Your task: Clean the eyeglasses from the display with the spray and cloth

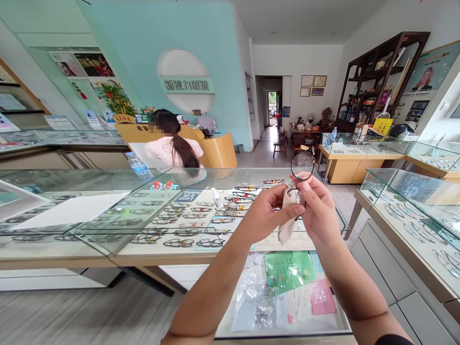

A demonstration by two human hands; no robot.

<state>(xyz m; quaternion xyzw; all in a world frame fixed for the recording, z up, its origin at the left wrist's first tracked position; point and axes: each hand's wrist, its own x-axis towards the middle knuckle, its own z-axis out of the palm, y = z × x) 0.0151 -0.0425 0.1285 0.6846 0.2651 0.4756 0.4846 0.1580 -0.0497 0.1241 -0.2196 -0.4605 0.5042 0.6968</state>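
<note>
A pair of dark-rimmed glasses (pixel 302 165) is held up over the glass counter (pixel 151 239), one round lens sticking up above my fingers. My right hand (pixel 318 211) is closed around the frame from the right. My left hand (pixel 264 213) is closed in a pinch on a white cleaning cloth (pixel 288 220), pressing it against the lower lens. The cloth hangs down between both hands.
The counter shows rows of spectacle frames under glass, with a small spray bottle (pixel 216 197) and a water bottle (pixel 137 164) on top. A person in pink (pixel 172 148) sits behind it. More display cases (pixel 413 201) stand to the right. Papers (pixel 287 270) lie in the near case.
</note>
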